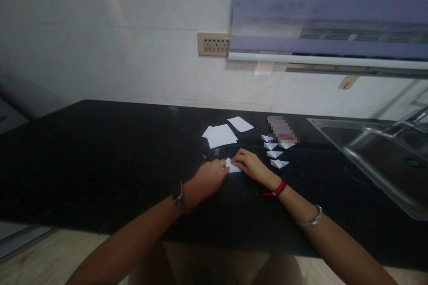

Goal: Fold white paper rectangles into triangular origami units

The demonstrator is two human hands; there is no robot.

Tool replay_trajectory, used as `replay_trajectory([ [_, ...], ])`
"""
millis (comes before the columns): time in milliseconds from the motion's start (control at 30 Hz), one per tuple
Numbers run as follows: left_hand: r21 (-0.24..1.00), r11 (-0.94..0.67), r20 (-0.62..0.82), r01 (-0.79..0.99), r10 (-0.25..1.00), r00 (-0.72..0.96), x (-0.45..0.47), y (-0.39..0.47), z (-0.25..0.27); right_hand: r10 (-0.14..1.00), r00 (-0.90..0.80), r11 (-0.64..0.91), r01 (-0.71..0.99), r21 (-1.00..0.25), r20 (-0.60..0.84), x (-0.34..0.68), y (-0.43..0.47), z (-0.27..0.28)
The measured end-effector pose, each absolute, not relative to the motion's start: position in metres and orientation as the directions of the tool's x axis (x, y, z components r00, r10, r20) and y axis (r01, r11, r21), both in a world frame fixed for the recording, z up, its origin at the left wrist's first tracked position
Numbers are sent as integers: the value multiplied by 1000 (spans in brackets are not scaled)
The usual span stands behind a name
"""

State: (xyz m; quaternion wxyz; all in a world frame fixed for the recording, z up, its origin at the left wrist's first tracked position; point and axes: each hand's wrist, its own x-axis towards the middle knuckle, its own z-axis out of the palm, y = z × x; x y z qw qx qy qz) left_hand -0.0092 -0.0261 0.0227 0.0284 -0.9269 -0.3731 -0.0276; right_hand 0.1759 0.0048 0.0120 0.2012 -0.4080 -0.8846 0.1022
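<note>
On the black countertop, a small folded piece of white paper (233, 167) lies between my two hands. My left hand (210, 177) grips its left side, fingers closed and pressed on the paper. From the right, my right hand (250, 163) has its bent fingers closed on the upper right part of the same paper. The fingers hide some of its folds. Beyond my hands is a loose stack of white paper sheets (222, 136), with a separate white sheet (240, 124) behind it. Several small folded paper shapes (274, 154) sit to the right of my right hand.
A pixelated flat rectangular object (282, 129) lies behind the folded shapes. A metal sink (371, 164) with a faucet (409, 122) is set into the counter (100, 160) at right. A socket panel (214, 44) and a purple blind (327, 13) are on the back wall.
</note>
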Motion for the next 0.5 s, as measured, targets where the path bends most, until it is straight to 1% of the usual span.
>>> replay_trajectory([
  [67,-29,-715,52,699,697,715,-9,-25,22,724,-637,689,654,-313,264,180,6,14],
  [233,34,-724,48,689,689,723,-11,-20,21,613,-762,790,595,-149,210,187,6,22],
  [333,55,-728,54,684,686,726,-13,-19,22,571,-804,821,555,-132,167,188,5,24],
  [500,83,-743,57,664,669,741,-16,-17,26,575,-808,818,561,-129,132,186,2,26],
])
